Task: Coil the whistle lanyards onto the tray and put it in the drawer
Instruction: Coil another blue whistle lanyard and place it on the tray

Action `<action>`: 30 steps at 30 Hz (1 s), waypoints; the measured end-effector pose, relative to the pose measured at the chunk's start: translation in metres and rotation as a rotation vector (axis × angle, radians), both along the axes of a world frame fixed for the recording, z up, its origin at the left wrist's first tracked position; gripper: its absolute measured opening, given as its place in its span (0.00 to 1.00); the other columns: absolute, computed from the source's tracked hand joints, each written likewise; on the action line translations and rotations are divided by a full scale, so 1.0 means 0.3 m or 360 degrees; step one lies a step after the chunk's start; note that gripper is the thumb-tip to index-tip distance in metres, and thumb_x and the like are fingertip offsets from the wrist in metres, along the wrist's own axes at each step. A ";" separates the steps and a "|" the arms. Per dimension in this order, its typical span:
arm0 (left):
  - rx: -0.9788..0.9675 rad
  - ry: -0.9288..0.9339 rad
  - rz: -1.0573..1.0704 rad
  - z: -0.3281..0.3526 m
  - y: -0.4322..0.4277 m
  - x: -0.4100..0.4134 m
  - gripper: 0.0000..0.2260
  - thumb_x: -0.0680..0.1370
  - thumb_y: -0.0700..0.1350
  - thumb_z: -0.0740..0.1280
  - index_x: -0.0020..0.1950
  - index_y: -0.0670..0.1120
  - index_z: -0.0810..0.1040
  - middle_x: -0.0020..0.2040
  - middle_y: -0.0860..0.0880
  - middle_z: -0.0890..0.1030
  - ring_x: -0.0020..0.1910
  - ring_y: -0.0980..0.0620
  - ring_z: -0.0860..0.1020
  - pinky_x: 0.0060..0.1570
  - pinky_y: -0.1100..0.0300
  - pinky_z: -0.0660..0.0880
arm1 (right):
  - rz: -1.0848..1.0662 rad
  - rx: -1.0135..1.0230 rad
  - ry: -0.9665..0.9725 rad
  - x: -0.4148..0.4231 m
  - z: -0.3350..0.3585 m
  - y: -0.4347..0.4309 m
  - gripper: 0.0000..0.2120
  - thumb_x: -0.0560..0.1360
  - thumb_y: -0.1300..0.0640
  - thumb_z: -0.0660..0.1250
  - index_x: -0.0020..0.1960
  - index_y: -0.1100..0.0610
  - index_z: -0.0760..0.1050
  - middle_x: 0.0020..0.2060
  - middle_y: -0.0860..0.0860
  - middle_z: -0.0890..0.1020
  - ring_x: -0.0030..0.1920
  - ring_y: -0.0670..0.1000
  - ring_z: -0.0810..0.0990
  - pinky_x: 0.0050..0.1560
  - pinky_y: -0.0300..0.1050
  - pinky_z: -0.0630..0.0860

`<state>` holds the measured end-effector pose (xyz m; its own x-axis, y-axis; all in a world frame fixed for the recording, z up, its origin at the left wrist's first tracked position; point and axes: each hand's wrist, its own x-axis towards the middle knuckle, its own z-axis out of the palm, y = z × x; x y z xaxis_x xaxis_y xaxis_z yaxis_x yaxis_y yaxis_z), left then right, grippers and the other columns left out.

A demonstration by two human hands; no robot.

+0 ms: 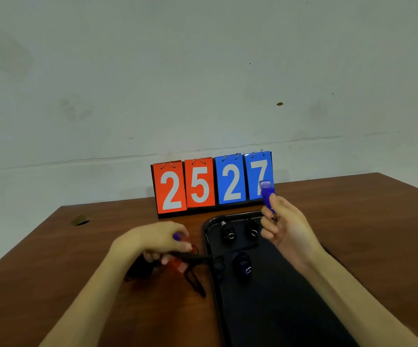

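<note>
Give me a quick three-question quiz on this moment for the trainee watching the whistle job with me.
1. True or false: the right hand holds a blue whistle raised in front of the scoreboard.
2. Which side of the black tray does the red whistle lie on? A) left, on the table B) right, on the table C) inside the tray
3. Fill in: the scoreboard reads ____ in red and ____ in blue.

Key: 1 true. 2 A, under the left hand among black lanyards on the wooden table. 3: 25, 27.
</note>
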<state>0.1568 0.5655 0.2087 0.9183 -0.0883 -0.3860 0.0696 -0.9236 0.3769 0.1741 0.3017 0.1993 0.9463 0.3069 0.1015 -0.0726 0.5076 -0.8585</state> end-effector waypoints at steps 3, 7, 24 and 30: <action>-0.0162 -0.0040 -0.0165 -0.069 -0.035 0.010 0.10 0.76 0.52 0.66 0.56 0.54 0.74 0.37 0.47 0.79 0.25 0.58 0.71 0.26 0.65 0.66 | 0.0160 -0.0166 -0.0037 -0.027 -0.010 0.027 0.09 0.76 0.54 0.62 0.54 0.57 0.72 0.32 0.49 0.71 0.26 0.44 0.66 0.26 0.36 0.67; -0.0097 -0.0045 -0.0263 -0.071 -0.053 0.016 0.07 0.75 0.50 0.69 0.45 0.47 0.82 0.38 0.46 0.79 0.30 0.56 0.72 0.33 0.62 0.68 | 0.0260 -0.0293 -0.0096 -0.044 -0.012 0.045 0.13 0.75 0.54 0.63 0.58 0.59 0.73 0.32 0.50 0.73 0.27 0.45 0.68 0.27 0.38 0.69; -0.0142 0.0082 -0.0097 0.071 0.090 -0.010 0.25 0.64 0.64 0.69 0.48 0.46 0.81 0.28 0.50 0.74 0.23 0.56 0.68 0.25 0.66 0.64 | -0.1019 -0.1015 -0.0440 0.007 -0.004 -0.025 0.12 0.74 0.51 0.67 0.55 0.55 0.76 0.37 0.50 0.80 0.35 0.42 0.77 0.35 0.35 0.70; 0.0053 -0.0257 -0.0256 0.028 -0.038 0.003 0.16 0.74 0.59 0.65 0.54 0.50 0.80 0.51 0.54 0.81 0.48 0.58 0.79 0.54 0.62 0.75 | -0.0447 -0.0815 -0.0431 -0.027 -0.014 0.037 0.11 0.77 0.54 0.63 0.58 0.58 0.73 0.38 0.51 0.85 0.29 0.42 0.78 0.29 0.35 0.72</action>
<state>0.1576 0.5540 0.2170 0.9435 -0.2280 -0.2403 -0.1381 -0.9301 0.3403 0.1659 0.3129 0.1953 0.9591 0.1242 0.2544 0.2568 -0.0034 -0.9665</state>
